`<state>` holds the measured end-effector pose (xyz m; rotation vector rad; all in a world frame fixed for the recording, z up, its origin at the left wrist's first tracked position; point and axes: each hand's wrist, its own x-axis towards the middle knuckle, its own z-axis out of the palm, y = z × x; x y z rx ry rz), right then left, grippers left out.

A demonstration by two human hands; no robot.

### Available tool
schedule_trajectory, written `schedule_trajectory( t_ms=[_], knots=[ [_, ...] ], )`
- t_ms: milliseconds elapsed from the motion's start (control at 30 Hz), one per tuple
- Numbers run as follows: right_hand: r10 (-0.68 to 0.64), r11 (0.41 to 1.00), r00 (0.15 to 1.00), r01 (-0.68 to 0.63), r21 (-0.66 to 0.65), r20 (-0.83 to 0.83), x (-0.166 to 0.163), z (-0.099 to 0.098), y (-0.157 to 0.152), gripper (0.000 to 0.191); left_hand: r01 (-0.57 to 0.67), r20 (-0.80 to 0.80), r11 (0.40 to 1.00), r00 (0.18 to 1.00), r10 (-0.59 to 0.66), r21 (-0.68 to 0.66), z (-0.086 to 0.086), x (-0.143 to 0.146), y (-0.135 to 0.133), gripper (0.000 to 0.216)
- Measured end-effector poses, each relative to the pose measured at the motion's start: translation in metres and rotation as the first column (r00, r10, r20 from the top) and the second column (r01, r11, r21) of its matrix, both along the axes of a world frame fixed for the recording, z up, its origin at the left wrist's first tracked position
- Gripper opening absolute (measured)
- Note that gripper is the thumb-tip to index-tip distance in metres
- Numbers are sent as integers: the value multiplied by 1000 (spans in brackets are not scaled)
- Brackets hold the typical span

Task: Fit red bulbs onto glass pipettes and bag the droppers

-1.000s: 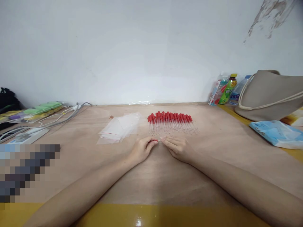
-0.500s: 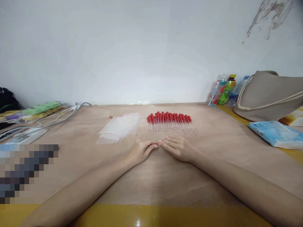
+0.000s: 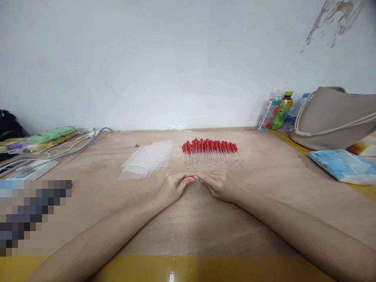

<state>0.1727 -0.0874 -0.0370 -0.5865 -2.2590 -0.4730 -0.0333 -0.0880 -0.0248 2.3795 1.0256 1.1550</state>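
Observation:
Between my two hands lies a glass dropper (image 3: 192, 176) with a red rubber bulb. My left hand (image 3: 175, 186) is closed with thumb and fingers pinching the red bulb. My right hand (image 3: 216, 183) is closed with its fingers pressed together on the clear tube; most of the tube is hidden under them. Just beyond my hands, a row of several red-bulbed droppers (image 3: 209, 145) lies on the table, bulbs toward the wall and clear tubes toward me. Left of them is a loose pile of clear zip bags (image 3: 147, 158).
At the left lie a power strip (image 3: 38, 168), grey and white cables (image 3: 84, 145) and a plastic pack with green pieces (image 3: 55, 134). On the right stand drink bottles (image 3: 282, 111), a grey-beige bag (image 3: 337, 117) and a blue tissue pack (image 3: 343, 166). A white wall (image 3: 176, 66) rises behind the table.
My hands have shifted very slightly, and my right fingers have drawn closer together. A bit more of the red bulb shows beside my left thumb. The row and the bags are unchanged.

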Motion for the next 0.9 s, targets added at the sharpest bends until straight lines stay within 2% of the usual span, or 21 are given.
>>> schedule_trajectory(
  t_ms=[100, 233, 300, 433, 567, 700, 900],
  knots=[
    [-21, 997, 997, 15, 81, 74, 2, 3, -1, 28, 27, -64, 999, 998, -24, 38, -1, -1, 1, 19],
    [-32, 986, 982, 1, 164, 188, 4, 9, -2, 27, 109, -227, 987, 971, -81, 117, 0, -3, 5, 21],
    [-34, 992, 991, 17, 123, 132, 6, 10, -2, 25, 119, -240, 983, 967, -82, 143, 0, -3, 7, 21],
    [-113, 992, 991, 109, -55, -77, 11, 6, 2, 18, 49, -168, 991, 985, -27, 124, 2, -3, 7, 21],
    [-64, 984, 995, 50, -169, -79, 15, 1, 5, 18, 42, -82, 999, 996, -42, 1, 4, -3, 7, 21],
    [-35, 981, 994, 14, -191, -108, 12, 2, 2, 18, 43, -30, 992, 998, -47, -121, 2, -2, 7, 22],
    [-30, 983, 996, 14, -185, -87, 7, 2, -4, 19, 44, -25, 990, 999, -48, -135, -4, 0, 5, 23]
  ],
)
